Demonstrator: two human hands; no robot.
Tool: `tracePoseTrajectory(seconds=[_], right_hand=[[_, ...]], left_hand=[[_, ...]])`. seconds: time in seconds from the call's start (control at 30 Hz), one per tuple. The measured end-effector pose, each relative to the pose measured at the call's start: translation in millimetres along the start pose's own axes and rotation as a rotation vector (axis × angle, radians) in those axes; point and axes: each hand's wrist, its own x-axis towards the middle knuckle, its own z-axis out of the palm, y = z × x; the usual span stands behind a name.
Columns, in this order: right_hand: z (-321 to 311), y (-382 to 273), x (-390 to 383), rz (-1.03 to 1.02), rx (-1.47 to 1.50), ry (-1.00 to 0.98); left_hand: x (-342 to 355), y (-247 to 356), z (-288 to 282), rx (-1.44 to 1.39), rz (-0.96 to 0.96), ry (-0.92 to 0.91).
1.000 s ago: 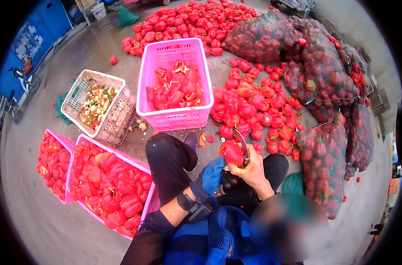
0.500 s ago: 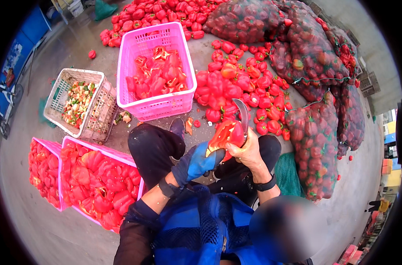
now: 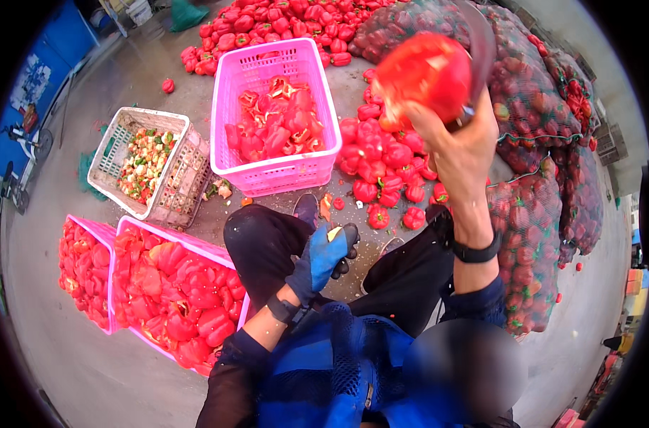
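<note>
My bare right hand (image 3: 456, 143) is raised at the upper right, gripping a curved knife (image 3: 480, 53) together with a cut-open red bell pepper (image 3: 431, 75). The pepper, blurred by motion, lies against the blade. Low in front of my body, over my crossed legs, my left hand (image 3: 324, 253) in a blue and black glove is closed around a pale yellowish piece (image 3: 334, 233), which looks like a pepper core. Most of that piece is hidden by the fingers. Beyond the right hand, loose red bell peppers (image 3: 381, 153) lie on the floor.
A pink crate (image 3: 274, 171) ahead holds cut peppers. Left of it stands a dirty white crate (image 3: 189, 171) of cores and scraps. Two full pink crates (image 3: 189, 246) stand at my left. Mesh sacks of peppers (image 3: 528, 242) line the right; a pepper heap (image 3: 282, 25) lies behind.
My right hand has swung up and to the right with the knife and pepper, away from my left hand. My left hand has let go of the pepper and now holds a pale piece.
</note>
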Motion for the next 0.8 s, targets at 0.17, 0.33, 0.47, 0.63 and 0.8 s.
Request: tracePoseTrajectory(seconds=[0.17, 0.33, 0.47, 0.63, 0.8], right_hand=[[-31, 28, 53, 0.181, -0.483, -0.263], [-126, 106, -11, 0.487, -0.858, -0.316], [-193, 208, -132, 0.904, -0.882, -0.466], [-214, 274, -277, 0.995, -0.848, -0.470], [-223, 268, -337, 1.237, -0.614, -0.391]], left_hand=[[5, 68, -42, -0.296, 0.407, 0.143], [29, 121, -106, -0.621, 0.685, 0.452], [109, 26, -8, -0.130, 0.076, 0.053], [225, -163, 55, 1.105, 0.101, 0.033], [287, -222, 79, 1.671, 0.205, -0.049]])
